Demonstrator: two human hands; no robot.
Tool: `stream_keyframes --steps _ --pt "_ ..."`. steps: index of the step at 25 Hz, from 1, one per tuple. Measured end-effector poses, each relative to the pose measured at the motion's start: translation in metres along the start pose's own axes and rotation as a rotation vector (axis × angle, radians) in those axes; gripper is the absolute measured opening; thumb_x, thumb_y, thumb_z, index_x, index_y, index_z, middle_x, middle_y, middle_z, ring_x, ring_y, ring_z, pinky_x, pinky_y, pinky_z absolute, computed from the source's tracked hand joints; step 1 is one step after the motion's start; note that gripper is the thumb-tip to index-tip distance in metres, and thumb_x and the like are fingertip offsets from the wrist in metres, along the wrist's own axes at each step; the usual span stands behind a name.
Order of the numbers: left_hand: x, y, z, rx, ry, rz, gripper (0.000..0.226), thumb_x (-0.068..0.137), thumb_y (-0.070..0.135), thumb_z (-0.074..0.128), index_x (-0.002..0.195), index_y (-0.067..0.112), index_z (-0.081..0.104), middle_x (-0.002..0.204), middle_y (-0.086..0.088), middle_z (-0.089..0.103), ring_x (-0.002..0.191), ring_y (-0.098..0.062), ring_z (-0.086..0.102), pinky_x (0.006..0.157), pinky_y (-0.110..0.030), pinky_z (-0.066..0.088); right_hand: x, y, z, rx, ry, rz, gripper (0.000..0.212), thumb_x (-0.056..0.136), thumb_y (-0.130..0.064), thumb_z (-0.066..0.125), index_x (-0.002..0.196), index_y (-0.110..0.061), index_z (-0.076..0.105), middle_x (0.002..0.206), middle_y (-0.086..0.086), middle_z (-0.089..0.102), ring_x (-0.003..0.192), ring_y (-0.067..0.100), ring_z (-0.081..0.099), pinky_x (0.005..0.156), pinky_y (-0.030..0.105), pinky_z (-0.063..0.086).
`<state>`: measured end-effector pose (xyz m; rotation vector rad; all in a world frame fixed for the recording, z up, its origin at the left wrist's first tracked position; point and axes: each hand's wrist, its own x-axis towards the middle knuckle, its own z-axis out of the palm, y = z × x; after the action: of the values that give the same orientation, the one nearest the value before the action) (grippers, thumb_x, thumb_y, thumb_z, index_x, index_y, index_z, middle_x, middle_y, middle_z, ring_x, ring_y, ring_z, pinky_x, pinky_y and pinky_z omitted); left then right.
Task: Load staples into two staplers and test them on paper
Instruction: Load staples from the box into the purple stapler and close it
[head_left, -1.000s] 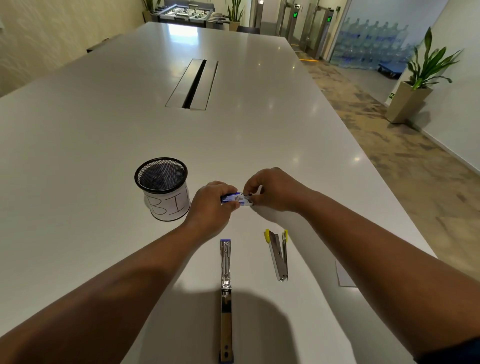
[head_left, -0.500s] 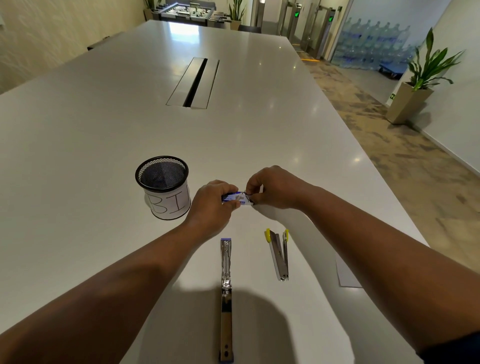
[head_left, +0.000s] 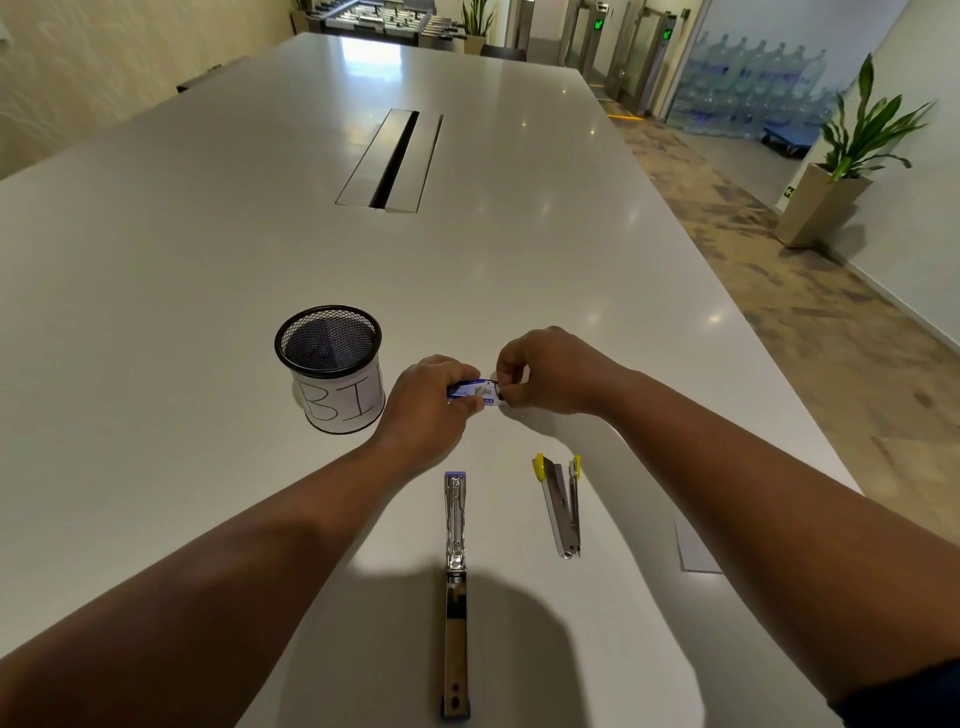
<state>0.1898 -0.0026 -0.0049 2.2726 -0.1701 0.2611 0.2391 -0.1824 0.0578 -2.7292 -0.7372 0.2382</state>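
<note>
Staple box (head_left: 475, 391) long axis left-right, gripped by left hand (head_left: 426, 402); right hand (head_left: 545, 374) pinches its right end; both staplers nearer body

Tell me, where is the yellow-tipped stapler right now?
The yellow-tipped stapler lies part-open on the table, near the person's right forearm, just right of the blue stapler.

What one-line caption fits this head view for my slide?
Both hands grip a small staple box above two opened staplers on a white table.
</note>
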Motion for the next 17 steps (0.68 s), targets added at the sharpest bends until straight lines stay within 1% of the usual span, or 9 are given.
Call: stream_keyframes --steps 6,13,15,17 --pt "0.0003 -0.0013 0.0003 -0.001 -0.002 -0.004 0.033 0.089 0.016 0.075 0.121 0.01 0.072 0.113 -0.005 0.069 0.093 -0.011 0.059 0.075 -0.008 0.039 0.0022 -0.0013 0.0002 -0.006 -0.016 0.01 0.008 0.082 -0.025 0.076 0.089 -0.022 0.075 0.088 -0.001 0.073 0.082 0.022 0.066 0.074 0.045 0.058" --pt "0.0015 -0.0017 0.0009 0.004 0.002 0.0 0.034 0.088 0.016 0.076 0.122 0.01 0.071 0.114 -0.005 0.069 0.091 -0.009 0.058 0.074 -0.005 0.038 0.005 0.0014 0.0019 0.045 -0.035 0.045 0.005 0.08 -0.022 0.078 0.084 -0.022 0.075 0.09 -0.001 0.074 0.087 0.024 0.067 0.08 0.047 0.058" --pt "0.001 -0.0017 0.0009 0.003 0.002 0.002 0.034 0.088 0.015 0.076 0.121 0.01 0.072 0.113 -0.005 0.069 0.092 -0.011 0.059 0.075 -0.007 0.04 0.0049 0.0014 0.0029 0.062 -0.019 0.058 0.008 0.078 -0.026 0.08 0.083 -0.024 0.075 0.094 -0.003 0.073 0.09 0.022 0.066 0.081 0.046 0.058" --pt "0.0006 -0.0017 0.001 0.003 0.001 0.004 0.033 0.088 0.015 0.076 0.121 0.011 0.072 0.113 -0.005 0.069 0.092 -0.011 0.059 0.074 -0.008 0.039 0.0047 0.0015 0.0039 0.077 0.002 0.067 0.01 0.077 -0.028 0.082 0.083 -0.025 0.074 0.096 -0.005 0.072 0.087 0.018 0.064 0.079 0.043 0.058"
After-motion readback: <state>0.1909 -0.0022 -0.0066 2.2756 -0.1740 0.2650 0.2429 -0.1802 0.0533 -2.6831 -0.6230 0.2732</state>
